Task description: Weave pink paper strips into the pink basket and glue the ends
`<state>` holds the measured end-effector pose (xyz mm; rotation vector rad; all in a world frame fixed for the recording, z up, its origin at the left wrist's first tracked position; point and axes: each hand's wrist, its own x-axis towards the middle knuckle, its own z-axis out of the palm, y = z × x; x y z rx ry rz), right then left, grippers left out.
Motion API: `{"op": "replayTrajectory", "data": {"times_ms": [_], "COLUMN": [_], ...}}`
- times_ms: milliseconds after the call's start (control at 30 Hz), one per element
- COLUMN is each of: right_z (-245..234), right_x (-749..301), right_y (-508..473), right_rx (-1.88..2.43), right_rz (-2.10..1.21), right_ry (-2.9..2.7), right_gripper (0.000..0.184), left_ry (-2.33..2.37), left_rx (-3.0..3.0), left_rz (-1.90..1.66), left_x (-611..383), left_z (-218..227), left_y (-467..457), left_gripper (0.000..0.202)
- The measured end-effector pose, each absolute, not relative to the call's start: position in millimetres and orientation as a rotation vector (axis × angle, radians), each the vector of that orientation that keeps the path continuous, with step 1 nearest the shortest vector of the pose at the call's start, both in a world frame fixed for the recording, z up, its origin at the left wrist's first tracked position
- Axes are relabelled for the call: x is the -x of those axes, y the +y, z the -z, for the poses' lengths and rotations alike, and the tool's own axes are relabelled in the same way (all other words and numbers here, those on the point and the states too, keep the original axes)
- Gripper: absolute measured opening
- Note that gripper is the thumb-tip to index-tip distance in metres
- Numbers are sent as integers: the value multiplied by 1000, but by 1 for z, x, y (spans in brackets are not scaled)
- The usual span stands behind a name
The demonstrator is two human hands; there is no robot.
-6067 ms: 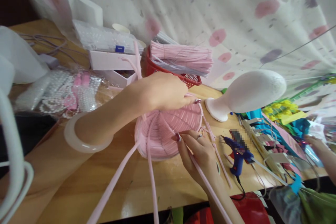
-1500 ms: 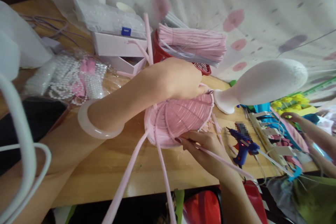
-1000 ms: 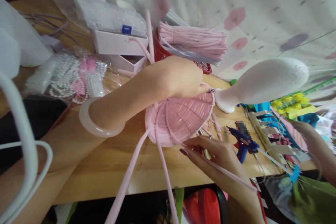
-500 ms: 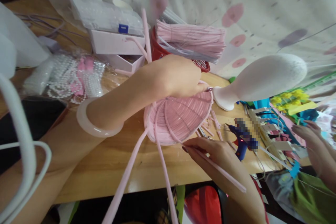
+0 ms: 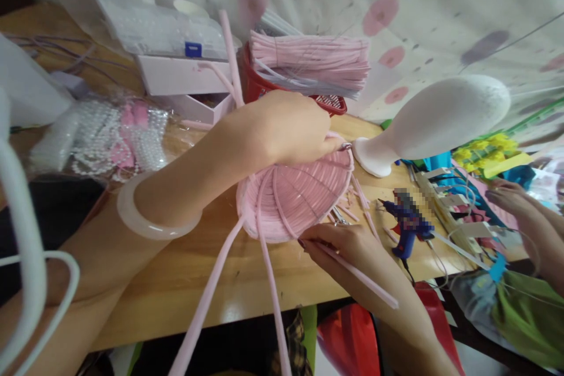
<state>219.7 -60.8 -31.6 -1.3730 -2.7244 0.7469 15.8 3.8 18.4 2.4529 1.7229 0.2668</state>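
A pink woven bowl-shaped piece (image 5: 308, 185) with thin ribs stands on the wooden table, its hollow side towards me. My left hand (image 5: 293, 126) reaches over its top with fingers curled around the far rim; some fingertips are hidden behind it. At the near lower edge my right hand (image 5: 337, 241) pinches a pink fuzzy strand (image 5: 365, 279), whose loose end runs back along the wrist. Other pink strands (image 5: 211, 294) hang from the left side of the weave towards me. A white bangle (image 5: 154, 232) circles my left forearm.
A red basket (image 5: 251, 82) with a bundle of pink stems (image 5: 308, 56) stands behind. Right of the weave are a white head-shaped stand (image 5: 445, 120) and a blue glue gun (image 5: 408, 226). Bagged pearl beads (image 5: 97, 135) lie left. Another person's hand (image 5: 513, 202) is far right.
The whole view has shifted slightly, so things appear a little further left. Both hands keep their hold on the woven piece and strand.
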Motion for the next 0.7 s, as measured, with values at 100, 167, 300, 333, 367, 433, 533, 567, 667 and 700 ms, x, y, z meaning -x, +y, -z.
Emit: {"op": "replayTrajectory", "data": {"times_ms": [100, 167, 300, 333, 367, 433, 533, 567, 667, 700], "right_z": [33, 34, 35, 35, 36, 36, 37, 38, 38, 39], "right_x": [-218, -219, -223, -224, -226, -228, -229, -228, -223, -221], "right_y": [-60, -61, -64, -64, -65, -65, -65, -65, -65, -65], "right_rx": [1340, 1359, 1481, 1498, 1504, 1488, 1456, 1452, 1424, 1411], "right_rz": [-775, -797, -779, -767, -759, -745, -724, -719, -731, -733], "right_ry": [-2740, -2726, -2635, -2631, -2637, -2659, -2667, -2670, -2687, -2691], "right_gripper": [28, 26, 19, 20, 22, 25, 25, 25, 25, 26], "left_ry": [1731, 1726, 1752, 1763, 1770, 1772, 1761, 1766, 1767, 1759], "left_rx": [-2486, -2498, -2495, -2491, -2488, -2485, -2476, -2467, -2472, -2483], "left_rz": [-266, -281, -283, -273, -262, -248, -228, -222, -238, -253], "left_x": [-17, -17, -17, -17, -17, -17, -17, -17, -17, -17], "left_z": [-16, -15, -15, -15, -15, -16, -17, -17, -15, -14], "left_y": [7, 7, 6, 6, 6, 5, 6, 6, 7, 8], "left_gripper": [53, 53, 54, 54, 54, 55, 56, 56, 55, 55]}}
